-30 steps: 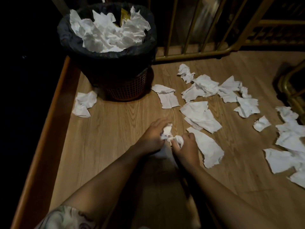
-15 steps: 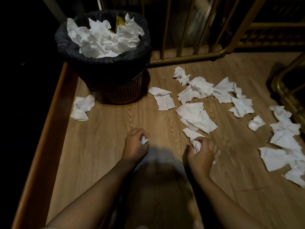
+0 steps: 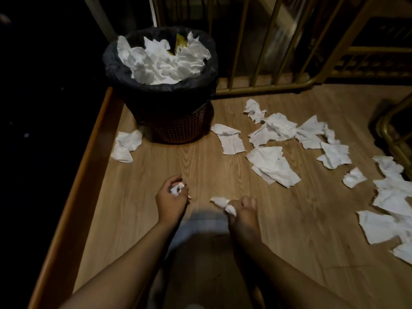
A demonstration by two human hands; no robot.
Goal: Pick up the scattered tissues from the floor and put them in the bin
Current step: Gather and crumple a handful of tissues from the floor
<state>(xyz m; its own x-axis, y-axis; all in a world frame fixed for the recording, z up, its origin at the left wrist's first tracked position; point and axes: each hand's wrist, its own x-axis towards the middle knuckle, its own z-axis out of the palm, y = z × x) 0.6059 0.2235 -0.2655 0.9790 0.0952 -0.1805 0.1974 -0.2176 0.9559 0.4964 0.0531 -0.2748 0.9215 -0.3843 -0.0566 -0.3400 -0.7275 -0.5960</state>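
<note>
My left hand (image 3: pixel 170 200) is closed around a small crumpled tissue (image 3: pixel 176 188) just above the wooden floor. My right hand (image 3: pixel 242 211) grips a bunched white tissue (image 3: pixel 223 204) whose end sticks out to the left. The bin (image 3: pixel 196 88), an orange mesh basket lined with a black bag, stands at the back left and is heaped with white tissues. Several white tissues lie scattered on the floor to the right, the closest a flat pile (image 3: pixel 273 166). One more tissue (image 3: pixel 126 146) lies left of the bin.
A raised wooden border (image 3: pixel 89 157) runs along the floor's left edge, with darkness beyond it. A gold metal railing (image 3: pixel 263 88) closes the back, and another gold rail (image 3: pixel 392 139) curves in at the right. More tissues (image 3: pixel 388 219) crowd the right side.
My hands have come apart, each with its own tissue. The right hand has lifted the long tissue off the floor and bunched it. The view has tilted up a little.
</note>
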